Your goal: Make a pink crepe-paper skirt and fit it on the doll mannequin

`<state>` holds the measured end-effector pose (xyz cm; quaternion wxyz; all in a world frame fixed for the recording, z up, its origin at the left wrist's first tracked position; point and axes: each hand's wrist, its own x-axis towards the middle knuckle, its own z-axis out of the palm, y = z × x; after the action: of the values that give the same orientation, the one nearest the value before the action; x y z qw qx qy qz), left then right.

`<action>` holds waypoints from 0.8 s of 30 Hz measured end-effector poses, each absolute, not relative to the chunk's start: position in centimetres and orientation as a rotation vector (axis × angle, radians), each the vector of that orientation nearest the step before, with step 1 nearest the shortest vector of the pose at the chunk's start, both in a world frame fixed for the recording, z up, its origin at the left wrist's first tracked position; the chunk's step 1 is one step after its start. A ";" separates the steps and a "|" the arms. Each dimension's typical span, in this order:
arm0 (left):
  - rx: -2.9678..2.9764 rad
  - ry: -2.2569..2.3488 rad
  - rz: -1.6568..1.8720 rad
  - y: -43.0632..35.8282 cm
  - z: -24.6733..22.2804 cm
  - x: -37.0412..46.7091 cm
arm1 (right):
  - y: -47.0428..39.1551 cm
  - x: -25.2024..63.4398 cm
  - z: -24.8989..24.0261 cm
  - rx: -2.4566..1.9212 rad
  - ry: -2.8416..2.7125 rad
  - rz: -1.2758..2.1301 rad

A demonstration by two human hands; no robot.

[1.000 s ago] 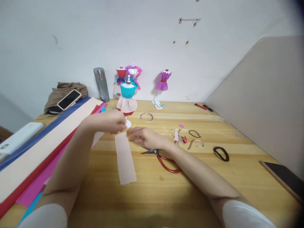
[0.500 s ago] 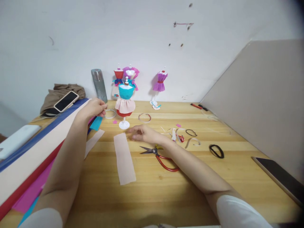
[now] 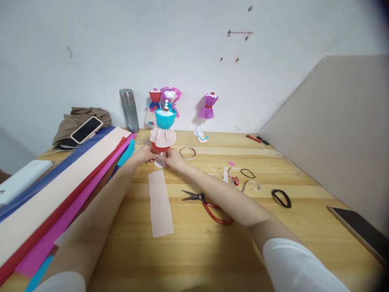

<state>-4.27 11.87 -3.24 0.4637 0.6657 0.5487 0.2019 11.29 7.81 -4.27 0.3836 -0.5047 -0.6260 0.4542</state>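
Observation:
A miniature dress form (image 3: 165,121) stands upright, wearing a turquoise top, a gathered pale pink skirt and a red layer below. My left hand (image 3: 146,155) closes on its white stand from the left, just under the red hem. From the right, my right hand (image 3: 174,158) grips the same stand, the fingertips of both hands almost meeting. Part of the round white base shows beneath them. Nearer me lies a flat strip of pale pink crepe paper (image 3: 161,202). Red-handled scissors (image 3: 199,197) rest open beside it, partly under my right forearm.
Behind are more dressed forms, one in purple (image 3: 208,106), and a grey thermos (image 3: 129,109). Coloured paper sheets (image 3: 73,178) and a phone (image 3: 86,129) lie left. Ribbon scraps (image 3: 234,178), a black hair band (image 3: 281,198) and a dark tablet-like device (image 3: 358,231) lie right.
Both hands have come together at the dress form's stand, my left moving right from the paper sheets, my right moving up from beside the pink strip. The view has shifted slightly.

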 end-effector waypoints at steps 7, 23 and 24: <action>1.573 1.192 0.425 11.6 -2.3 -4.3 | 7.8 12.8 -2.1 -1.248 -1.633 1.035; 1.388 0.648 0.623 5.3 1.1 1.7 | 3.2 17.5 -0.4 -1.029 -1.405 1.308; 1.395 0.651 0.654 4.8 1.2 2.1 | 3.2 17.6 -0.4 -1.026 -1.410 1.308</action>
<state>2.06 4.82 1.20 0.6703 0.6189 0.2887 0.2904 17.58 3.23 -0.43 0.4626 -0.4174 -0.5733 0.5321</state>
